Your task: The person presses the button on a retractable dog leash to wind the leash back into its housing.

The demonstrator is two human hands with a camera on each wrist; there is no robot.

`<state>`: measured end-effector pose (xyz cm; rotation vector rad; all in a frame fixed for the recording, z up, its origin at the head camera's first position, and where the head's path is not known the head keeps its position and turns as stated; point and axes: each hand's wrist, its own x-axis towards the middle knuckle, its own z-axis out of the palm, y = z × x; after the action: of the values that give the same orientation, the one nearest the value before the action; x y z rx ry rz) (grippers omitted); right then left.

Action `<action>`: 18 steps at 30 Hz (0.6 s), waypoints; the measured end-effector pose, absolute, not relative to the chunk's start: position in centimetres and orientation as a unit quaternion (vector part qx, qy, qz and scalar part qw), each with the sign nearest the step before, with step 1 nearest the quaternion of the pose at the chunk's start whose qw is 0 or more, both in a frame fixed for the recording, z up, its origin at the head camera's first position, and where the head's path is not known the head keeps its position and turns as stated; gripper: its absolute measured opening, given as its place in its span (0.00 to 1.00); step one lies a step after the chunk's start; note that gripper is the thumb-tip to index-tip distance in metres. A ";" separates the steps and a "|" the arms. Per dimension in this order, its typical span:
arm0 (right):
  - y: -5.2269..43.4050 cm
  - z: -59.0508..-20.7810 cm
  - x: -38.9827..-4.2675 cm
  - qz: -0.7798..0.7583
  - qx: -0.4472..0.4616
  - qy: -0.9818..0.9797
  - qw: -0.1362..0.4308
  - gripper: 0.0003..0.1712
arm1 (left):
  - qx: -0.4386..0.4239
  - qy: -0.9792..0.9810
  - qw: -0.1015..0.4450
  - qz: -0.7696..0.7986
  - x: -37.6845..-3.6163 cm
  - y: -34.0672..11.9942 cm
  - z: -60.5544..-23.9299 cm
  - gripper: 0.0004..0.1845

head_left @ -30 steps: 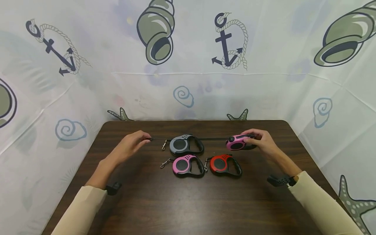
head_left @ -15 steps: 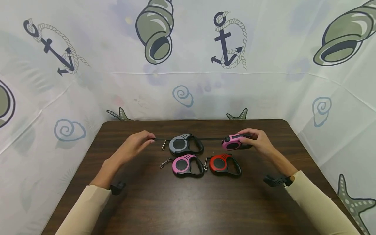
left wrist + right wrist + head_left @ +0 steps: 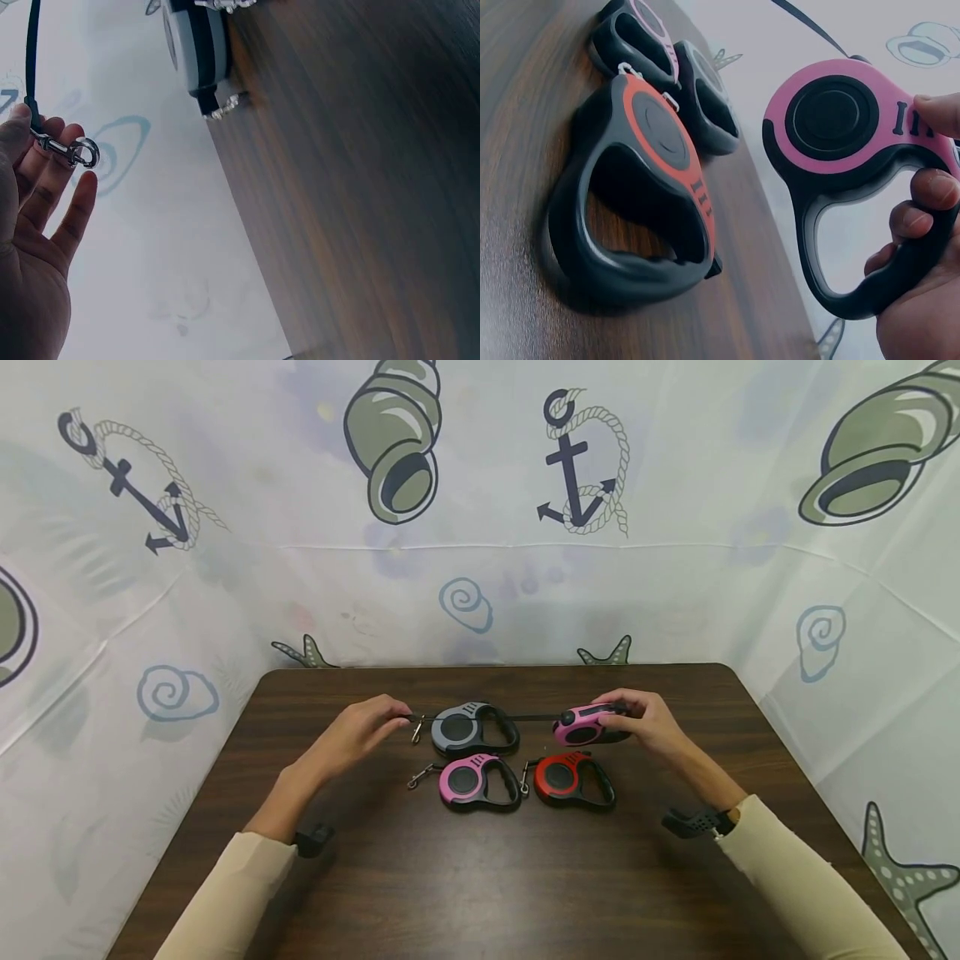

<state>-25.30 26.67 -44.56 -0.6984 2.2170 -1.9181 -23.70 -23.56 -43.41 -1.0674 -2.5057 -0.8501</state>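
While both forearms lie over the dark table, the right hand is raised at about 2 o'clock from the table's middle, holding a pink leash case clear of the wood. Right wrist view: fingers curled through the black handle loop, one fingertip pressed on the pink face near the ribbed marks, so the hand is clamped on the case.

Left hand sits at about 10 o'clock, wrist low, palm turned inward. Thumb and fingertips are pinched together on the end of the black strap, just above its metal clip. Left wrist view: the other fingers are loosely extended, the clip lying against them.

The strap runs taut between the two hands, passing over the far edge of the grey leash case, which lies flat at 12 o'clock. Whether strap and grey case touch, I cannot tell.

Nearer the person, a second pink case and a red case lie side by side, close but apart. The red one is directly below the raised pink case.

Edges: the far table edge is just beyond both hands, with a printed cloth backdrop rising behind it. Bare wood stretches from the cases to the near edge, and to left and right of the two hands.
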 end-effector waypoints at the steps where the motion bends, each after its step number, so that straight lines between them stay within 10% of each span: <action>1: 26.5 -44.5 -25.3 -0.635 -0.231 0.735 0.063 0.16 | -0.374 -0.867 0.143 -0.297 -23.7 -23.4 -43.4 0.09; 18: 24.7 -44.2 -25.2 -0.633 -0.235 0.734 0.064 0.16 | -0.385 -0.856 0.127 -0.322 -24.1 -20.6 -43.4 0.08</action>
<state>-25.17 24.70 -44.20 -0.7088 2.2176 -1.9125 -24.13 -20.56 -43.39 -1.1203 -2.4900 -0.9371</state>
